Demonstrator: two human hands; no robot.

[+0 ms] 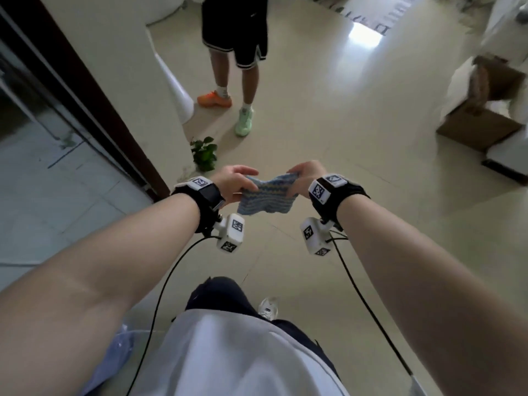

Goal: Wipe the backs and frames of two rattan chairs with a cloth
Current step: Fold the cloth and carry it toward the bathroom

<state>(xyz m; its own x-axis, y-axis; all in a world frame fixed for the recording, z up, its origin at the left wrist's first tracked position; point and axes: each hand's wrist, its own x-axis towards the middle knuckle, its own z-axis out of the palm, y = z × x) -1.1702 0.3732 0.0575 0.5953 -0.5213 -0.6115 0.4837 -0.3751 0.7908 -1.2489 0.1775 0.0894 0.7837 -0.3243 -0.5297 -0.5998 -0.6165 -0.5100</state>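
Standing at twelve o'clock, a second person (237, 50) is seen on the tiled floor (328, 115); cardboard box (483, 121) at two. Striped cloth (265, 195) is held stretched at centre, pinched by left hand (231, 182) and right hand (307, 178).

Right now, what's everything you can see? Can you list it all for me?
Cloth: one, blue with yellowish stripes, stretched between both hands.
Potted plant: one, green, on the floor by the wall corner.
Cardboard box: one, brown, open, on the floor at right.
Door frame: one, dark brown, at left.
Another person: one, black shorts, one orange shoe and one pale green shoe, standing ahead.
Rattan chairs: none in view.
Wrist trackers: two, black bands with white marker blocks, cables trailing.
Left hand: pinches the cloth's left edge.
Right hand: pinches the cloth's right edge.
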